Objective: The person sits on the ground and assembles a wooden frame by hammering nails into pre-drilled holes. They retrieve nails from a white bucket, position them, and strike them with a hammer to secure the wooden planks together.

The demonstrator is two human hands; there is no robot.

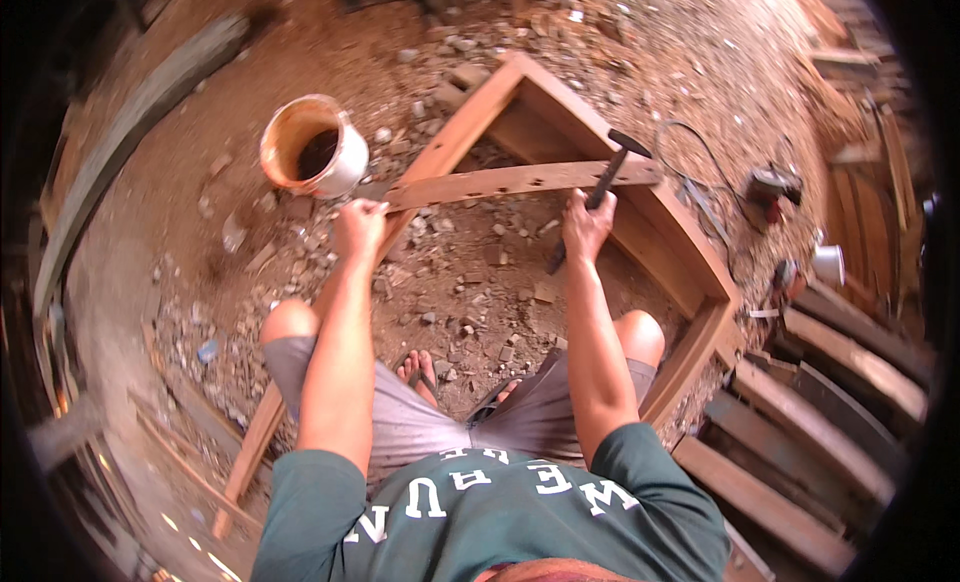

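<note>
A hammer [604, 182] with a dark head and handle is gripped in my right hand [588, 225], its head up over the right end of a narrow board [500, 185]. That board lies across a corner of a large wooden frame [570, 95], which reaches around my legs. Beside the board's left end, my left hand [358, 229] is closed, fingertips pinched together. Whatever small thing it may hold is too small to make out. Several dark spots or holes mark the board's face.
Beyond my left hand stands a white bucket [350, 162] with brown stains and dark contents. A power tool [772, 185] with a black cable [715, 160] lies at the right, near a white cup [829, 264]. Stacked planks [810, 417] fill the lower right. Rubble and wood chips cover the dirt floor.
</note>
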